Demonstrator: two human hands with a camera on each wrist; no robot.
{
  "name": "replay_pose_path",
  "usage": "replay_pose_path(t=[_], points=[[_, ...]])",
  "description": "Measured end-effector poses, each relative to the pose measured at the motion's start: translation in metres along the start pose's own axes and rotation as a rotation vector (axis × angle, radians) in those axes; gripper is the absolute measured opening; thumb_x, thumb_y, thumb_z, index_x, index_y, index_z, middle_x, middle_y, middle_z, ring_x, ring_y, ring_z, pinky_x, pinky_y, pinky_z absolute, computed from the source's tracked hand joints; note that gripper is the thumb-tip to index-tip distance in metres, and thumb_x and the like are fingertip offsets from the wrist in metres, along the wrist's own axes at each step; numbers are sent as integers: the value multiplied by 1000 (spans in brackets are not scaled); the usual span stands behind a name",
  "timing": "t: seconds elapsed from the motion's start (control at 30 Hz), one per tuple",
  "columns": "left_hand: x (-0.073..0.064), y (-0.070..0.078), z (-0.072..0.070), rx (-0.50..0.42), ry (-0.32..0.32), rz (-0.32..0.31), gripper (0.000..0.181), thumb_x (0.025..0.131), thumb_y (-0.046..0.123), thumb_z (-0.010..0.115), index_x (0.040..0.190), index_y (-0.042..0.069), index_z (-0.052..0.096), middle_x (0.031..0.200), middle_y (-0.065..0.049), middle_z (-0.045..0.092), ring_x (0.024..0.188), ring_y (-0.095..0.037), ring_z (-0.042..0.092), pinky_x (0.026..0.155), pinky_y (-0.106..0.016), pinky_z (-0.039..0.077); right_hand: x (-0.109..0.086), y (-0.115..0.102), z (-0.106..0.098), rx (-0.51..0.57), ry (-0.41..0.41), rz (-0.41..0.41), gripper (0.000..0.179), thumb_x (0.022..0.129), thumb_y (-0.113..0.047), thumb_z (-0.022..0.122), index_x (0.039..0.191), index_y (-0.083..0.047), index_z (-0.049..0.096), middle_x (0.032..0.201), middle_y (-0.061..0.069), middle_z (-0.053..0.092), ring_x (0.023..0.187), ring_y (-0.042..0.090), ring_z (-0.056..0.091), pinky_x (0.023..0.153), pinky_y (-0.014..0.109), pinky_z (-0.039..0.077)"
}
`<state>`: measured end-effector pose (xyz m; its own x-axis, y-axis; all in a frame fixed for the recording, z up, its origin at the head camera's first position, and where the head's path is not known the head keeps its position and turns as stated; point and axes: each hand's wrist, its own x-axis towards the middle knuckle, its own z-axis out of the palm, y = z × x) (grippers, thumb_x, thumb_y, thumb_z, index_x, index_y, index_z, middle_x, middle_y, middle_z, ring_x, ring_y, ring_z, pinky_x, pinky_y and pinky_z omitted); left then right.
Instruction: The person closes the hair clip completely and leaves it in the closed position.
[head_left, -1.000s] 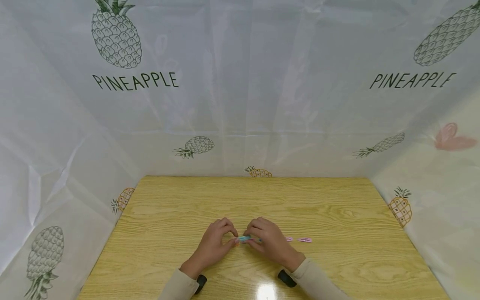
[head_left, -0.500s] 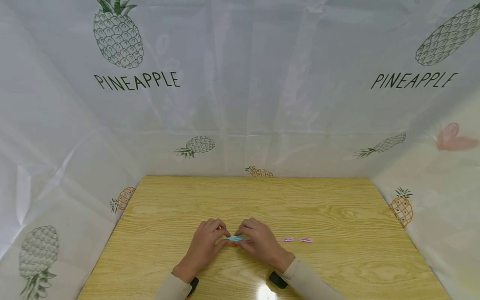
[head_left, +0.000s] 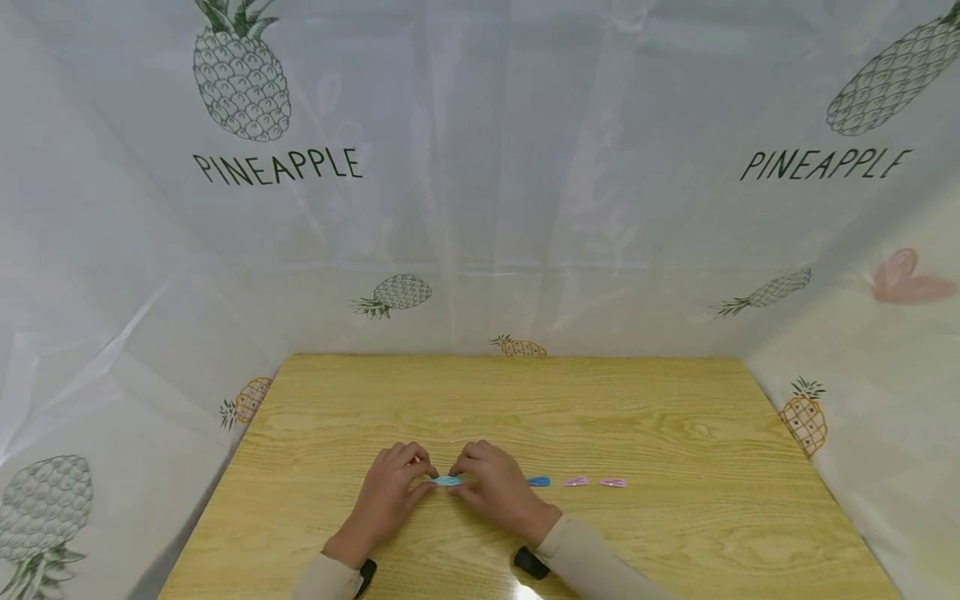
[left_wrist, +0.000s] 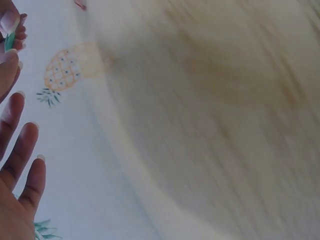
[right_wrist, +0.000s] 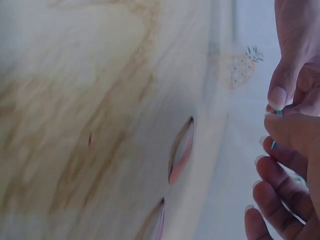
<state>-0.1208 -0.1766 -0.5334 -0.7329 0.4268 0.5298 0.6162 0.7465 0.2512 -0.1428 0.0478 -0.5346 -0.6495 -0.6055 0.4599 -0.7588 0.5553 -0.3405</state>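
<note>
A light blue snap hair clip (head_left: pixel 447 481) lies between my two hands, just over the table in the head view. My left hand (head_left: pixel 390 485) pinches its left end between thumb and finger. At the other end, my right hand (head_left: pixel 491 487) pinches it in the same way. In the left wrist view the hair clip (left_wrist: pixel 10 42) shows as a green sliver at the fingertips of my left hand (left_wrist: pixel 17 170), whose other fingers spread out. Only a thin edge of the clip (right_wrist: pixel 279 113) shows in the right wrist view.
Right of my hands, a darker blue hair clip (head_left: pixel 538 482) and two pink ones, a nearer clip (head_left: pixel 576 482) and a farther clip (head_left: pixel 613 482), lie in a row on the wooden table (head_left: pixel 675 417). A pineapple-print sheet (head_left: pixel 570 208) surrounds the table.
Both hands have moved left together with the light blue hair clip between them. The darker blue clip has come into view; an orange clip seen under the hands is now hidden.
</note>
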Motion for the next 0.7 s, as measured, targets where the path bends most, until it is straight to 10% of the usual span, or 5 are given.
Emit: replay_pose_path(t=[0.7], points=[[-17, -12, -4, -4, -212, -93, 15, 84, 20, 90, 84, 25, 75, 104, 11, 62, 89, -10, 54, 80, -36, 49, 9, -16, 30, -103, -156, 89, 4, 91, -22, 87, 92, -21, 83, 92, -11, 62, 82, 4, 55, 75, 17, 45]])
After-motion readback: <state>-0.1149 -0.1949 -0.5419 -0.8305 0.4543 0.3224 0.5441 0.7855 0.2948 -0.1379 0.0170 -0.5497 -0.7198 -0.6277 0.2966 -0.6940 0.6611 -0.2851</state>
